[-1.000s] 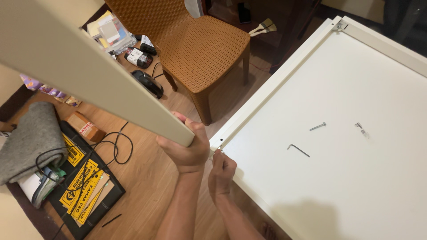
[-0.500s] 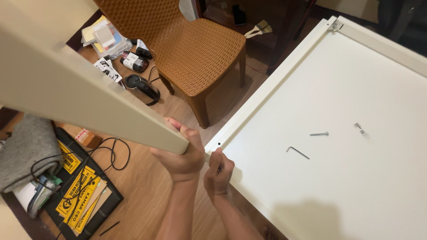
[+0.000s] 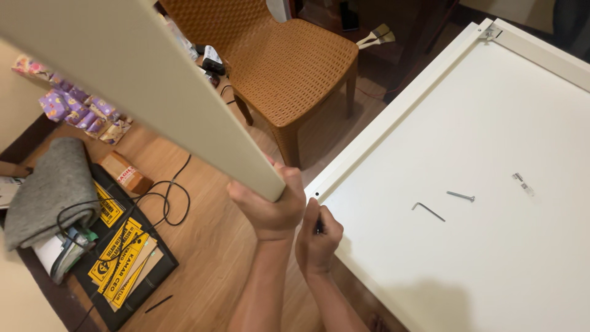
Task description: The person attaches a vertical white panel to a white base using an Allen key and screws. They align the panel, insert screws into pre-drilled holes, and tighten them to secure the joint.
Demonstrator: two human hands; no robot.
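From the head camera, the left hand [image 3: 270, 206] is clasped around the lower end of a long cream board [image 3: 132, 83], which slants up and away over the wooden floor [image 3: 203, 264]. Just beside it, the right hand [image 3: 316, 237] pinches a small dark fastener [image 3: 318, 226] with curled fingers at the corner of the large white panel [image 3: 479, 258], near a hole in its edge. On that panel, well apart from the hands, lie a hex key [image 3: 428, 211] and a screw [image 3: 461, 196]. Beyond the panel's edge stands a brown woven chair [image 3: 289, 61].
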